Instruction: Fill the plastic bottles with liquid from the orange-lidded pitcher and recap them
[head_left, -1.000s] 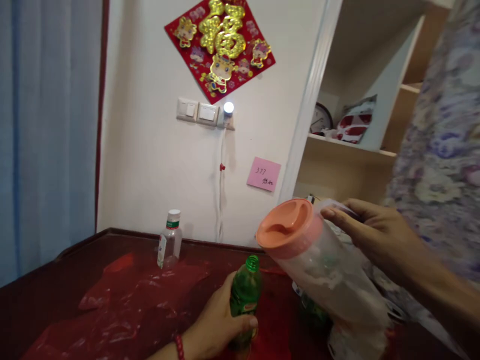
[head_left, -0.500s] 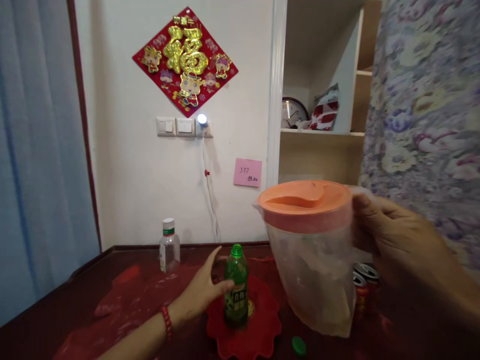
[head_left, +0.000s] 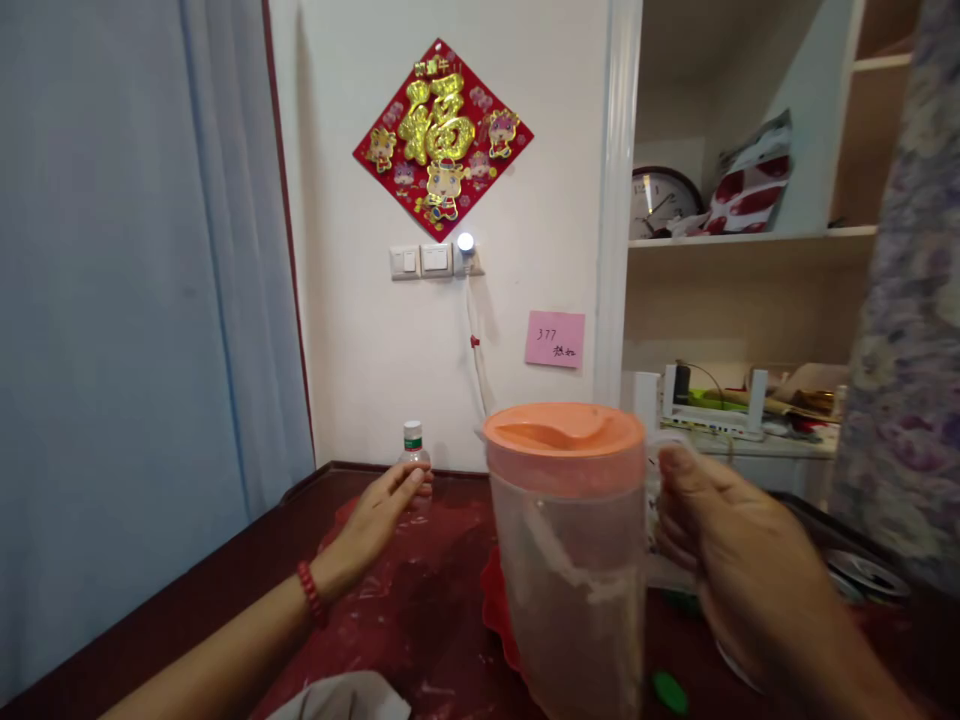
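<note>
My right hand [head_left: 720, 520] grips the handle of a translucent pitcher [head_left: 574, 580] with an orange lid [head_left: 566, 428], held upright in front of me. To the left, my left hand [head_left: 386, 505] is raised, its fingers extended forward and nothing seen in it. It overlaps a clear bottle with a white cap [head_left: 412, 428] near the wall; whether it touches the bottle cannot be told. The pitcher hides much of a red scalloped plate [head_left: 498, 605]. The green bottle is not visible. A green cap [head_left: 670, 691] lies to the right of the pitcher.
Red plastic sheeting [head_left: 375, 610] covers part of the dark table. A pale object [head_left: 349, 697] shows at the bottom edge. Cans [head_left: 866, 578] stand at the right. Behind are a white router [head_left: 712, 415], shelves with a clock [head_left: 660, 200], and a pink note [head_left: 555, 339].
The view has turned left and shifted. My left hand has moved from beside the green bottle toward the white-capped bottle. The pitcher now stands before the plate, hiding the green bottle's former place.
</note>
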